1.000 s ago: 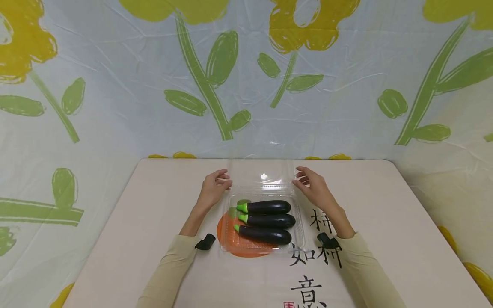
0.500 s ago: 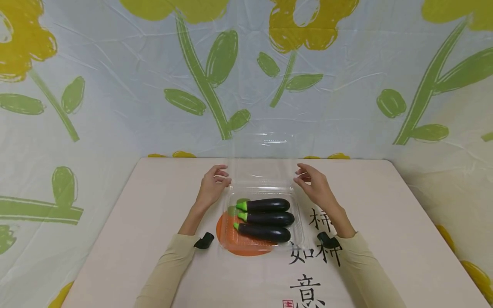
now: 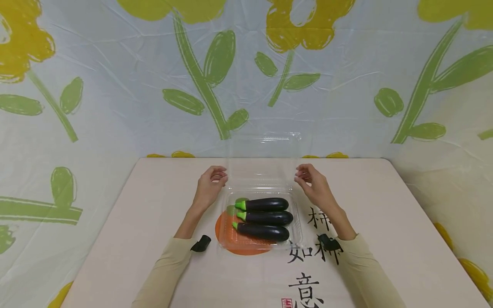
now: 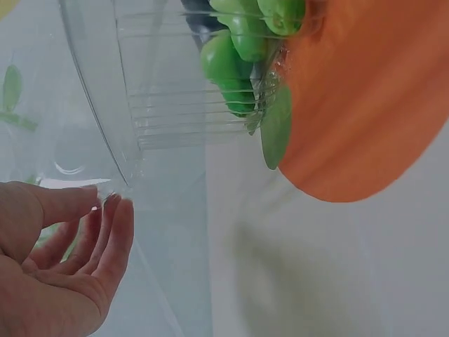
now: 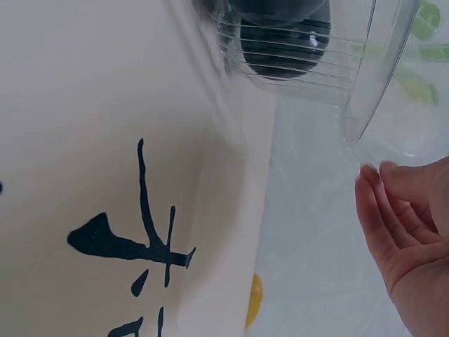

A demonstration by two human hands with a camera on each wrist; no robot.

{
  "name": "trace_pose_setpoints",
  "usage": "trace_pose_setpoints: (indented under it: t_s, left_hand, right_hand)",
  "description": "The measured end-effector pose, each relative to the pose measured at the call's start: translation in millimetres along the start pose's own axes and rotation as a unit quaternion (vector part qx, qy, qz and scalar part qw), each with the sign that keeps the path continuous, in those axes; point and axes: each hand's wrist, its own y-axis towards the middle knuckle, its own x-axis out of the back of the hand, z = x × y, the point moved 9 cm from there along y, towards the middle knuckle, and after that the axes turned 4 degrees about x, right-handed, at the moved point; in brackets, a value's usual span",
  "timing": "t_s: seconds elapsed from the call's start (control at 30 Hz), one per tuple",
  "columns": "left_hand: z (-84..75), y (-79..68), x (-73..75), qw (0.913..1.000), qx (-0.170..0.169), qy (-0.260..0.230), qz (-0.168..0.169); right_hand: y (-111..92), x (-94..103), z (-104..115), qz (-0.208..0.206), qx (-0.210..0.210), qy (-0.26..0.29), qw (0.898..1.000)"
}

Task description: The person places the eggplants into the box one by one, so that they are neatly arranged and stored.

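Observation:
In the head view, a clear plastic clamshell container stands with its lid raised at the back. Three dark purple eggplants with green caps lie side by side in its base: a back one, a middle one and a front one. My left hand pinches the lid's left edge between thumb and fingertips. At the opposite edge, my right hand pinches the lid the same way. Green caps show through the ribbed wall in the left wrist view.
A pale table mat carries a printed orange fruit under the container and black brush characters to the right. Behind the table hangs a flower-patterned cloth. Dark wrist bands sit at the cuffs.
The lid's far edge shows more distinctly and its angle has changed slightly. Both hands stay nearly in place at its sides, and the eggplants keep their positions in the base.

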Motion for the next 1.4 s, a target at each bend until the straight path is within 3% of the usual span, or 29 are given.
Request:
trace_pose_setpoints:
  t_s: [0.47, 0.93, 1.13, 1.4]
  left_hand:
    - [-10.1, -14.5, 7.9, 0.9994, -0.033, 0.013, -0.002]
    - [-10.7, -31.7, 12.5, 0.9968, -0.051, 0.060, 0.014]
    - [-10.2, -40.0, 14.0, 0.9956, -0.055, 0.072, 0.023]
    - [-4.0, -48.7, 14.8, 0.9964, -0.054, 0.052, 0.040]
  right_hand:
    - [-8.2, 3.1, 2.7, 0.001, 0.021, 0.013, 1.000]
    - [-17.7, 5.2, 12.3, 0.015, 0.034, -0.006, 0.999]
    - [-25.6, 8.5, 18.9, 0.014, 0.058, -0.036, 0.998]
    - [-34.5, 11.1, 28.0, 0.015, 0.102, -0.073, 0.992]
